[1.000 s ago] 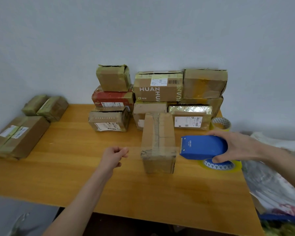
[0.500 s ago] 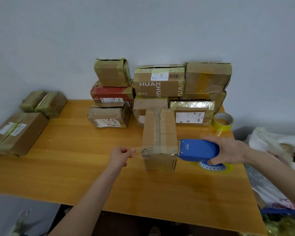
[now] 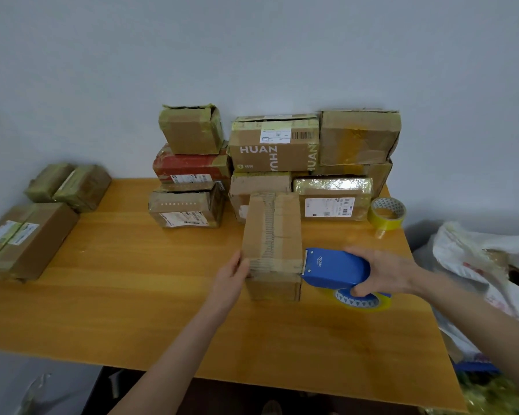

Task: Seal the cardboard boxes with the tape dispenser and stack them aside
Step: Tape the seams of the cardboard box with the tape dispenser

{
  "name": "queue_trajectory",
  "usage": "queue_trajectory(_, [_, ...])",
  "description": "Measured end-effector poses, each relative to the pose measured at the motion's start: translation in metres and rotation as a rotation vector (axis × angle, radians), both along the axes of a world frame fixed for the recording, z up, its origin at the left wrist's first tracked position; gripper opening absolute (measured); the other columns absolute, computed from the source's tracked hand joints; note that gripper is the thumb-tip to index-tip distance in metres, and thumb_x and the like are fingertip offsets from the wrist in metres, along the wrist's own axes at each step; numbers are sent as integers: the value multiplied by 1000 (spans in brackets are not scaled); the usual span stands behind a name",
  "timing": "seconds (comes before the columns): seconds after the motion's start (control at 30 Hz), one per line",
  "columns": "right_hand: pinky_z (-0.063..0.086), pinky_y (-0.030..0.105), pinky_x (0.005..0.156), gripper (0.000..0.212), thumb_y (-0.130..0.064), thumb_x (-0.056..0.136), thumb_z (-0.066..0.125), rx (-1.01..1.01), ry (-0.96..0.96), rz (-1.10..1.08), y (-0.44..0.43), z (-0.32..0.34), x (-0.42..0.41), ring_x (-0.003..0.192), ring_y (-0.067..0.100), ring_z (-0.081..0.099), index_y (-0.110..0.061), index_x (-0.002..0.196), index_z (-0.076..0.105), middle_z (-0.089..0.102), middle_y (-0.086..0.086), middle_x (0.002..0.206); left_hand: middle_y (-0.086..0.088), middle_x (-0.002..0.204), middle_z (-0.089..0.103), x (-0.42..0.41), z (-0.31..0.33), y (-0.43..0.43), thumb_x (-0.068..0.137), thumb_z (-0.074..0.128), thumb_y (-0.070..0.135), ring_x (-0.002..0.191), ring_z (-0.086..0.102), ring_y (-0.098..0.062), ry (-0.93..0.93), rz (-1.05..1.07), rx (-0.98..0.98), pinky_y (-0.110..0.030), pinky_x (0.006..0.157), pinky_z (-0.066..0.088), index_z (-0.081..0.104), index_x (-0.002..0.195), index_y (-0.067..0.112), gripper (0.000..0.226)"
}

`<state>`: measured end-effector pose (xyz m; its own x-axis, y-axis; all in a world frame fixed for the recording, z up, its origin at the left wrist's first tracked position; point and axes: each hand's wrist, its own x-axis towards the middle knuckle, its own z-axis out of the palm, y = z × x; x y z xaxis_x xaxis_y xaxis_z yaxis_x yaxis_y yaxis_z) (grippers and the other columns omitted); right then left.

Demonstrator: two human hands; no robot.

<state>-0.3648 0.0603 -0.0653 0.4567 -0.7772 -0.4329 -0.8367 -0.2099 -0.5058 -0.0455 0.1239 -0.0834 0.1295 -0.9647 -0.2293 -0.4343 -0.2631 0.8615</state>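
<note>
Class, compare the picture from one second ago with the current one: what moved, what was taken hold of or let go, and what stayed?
The left hand moved right, from clear of the cardboard box to pressing its left side. The right hand kept gripping the blue tape dispenser at the box's right edge. The box, the stacked boxes behind and the yellow tape roll stayed put.

Left hand [image 3: 232,275] onto box [image 3: 271,235] (left face)

The right hand [image 3: 384,274] seemingly hides part of the near tape roll [image 3: 358,303].
</note>
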Motion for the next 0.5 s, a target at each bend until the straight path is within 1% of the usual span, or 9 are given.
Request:
queue_trajectory(0.07, [53,39,84,75,-52,60,72,-8,6,2,1,-2,4,95,10,58,-45,127,39,59,-12,108,5,147,43,-10,10,1,103,38,33,126,44,-7,64,-54,-2,-18,97,43,31,149,20,49])
queue_trajectory(0.1, [53,38,84,76,-52,62,72,-19,13,3,1,-4,4,96,10,57,-44,129,38,59,-12,108,4,152,35,-13,11,2,103,37,33,130,39,-6,17,-64,-11,-18,102,38,25,151,19,52])
queue_trajectory(0.13, [53,36,84,77,-53,64,74,-29,16,4,2,-5,4,96,9,57,-44,131,38,58,-13,109,4,157,23,-13,10,4,103,35,34,138,29,-7,-127,-83,-35,-19,109,28,16,153,17,55])
queue_trajectory(0.2, [51,29,82,80,-55,67,76,-40,1,6,2,-6,3,97,7,56,-46,135,35,56,-18,111,7,158,-4,-18,6,7,102,23,41,147,-4,-8,-577,-219,-161,-24,116,-3,2,152,20,59])
queue_trajectory(0.23, [49,25,81,82,-59,68,76,-45,-12,8,2,-6,2,99,6,55,-48,137,34,54,-20,113,9,157,-12,-22,4,7,100,14,46,145,-18,-8,-755,-322,-248,-27,115,-15,-3,151,23,59])
queue_trajectory(0.27, [48,23,81,85,-62,69,75,-54,-16,12,2,-6,0,100,5,54,-49,140,31,52,-21,115,10,156,-17,-28,1,7,97,5,51,141,-28,-6,-861,-431,-297,-30,114,-20,-8,150,26,60])
queue_trajectory(0.33, [47,23,82,90,-68,69,70,-87,-2,24,4,-5,-4,103,5,53,-52,144,22,50,-21,121,11,155,-22,-40,-7,5,92,-3,57,140,-31,-8,-970,-590,-292,-38,117,-18,-16,148,31,63])
queue_trajectory(0.43, [50,26,82,88,-66,71,67,-135,2,49,8,-5,-9,102,7,55,-64,137,9,52,-19,122,11,156,-17,-39,-21,1,93,8,60,144,-17,-14,-1059,-656,-277,-46,117,-13,-18,146,37,64])
queue_trajectory(0.5, [50,27,82,83,-60,72,69,-133,-14,51,10,-5,-11,100,7,55,-68,130,10,53,-20,120,11,157,-14,-34,-25,1,94,16,60,145,-13,-13,-1066,-649,-279,-46,116,-11,-16,147,39,65])
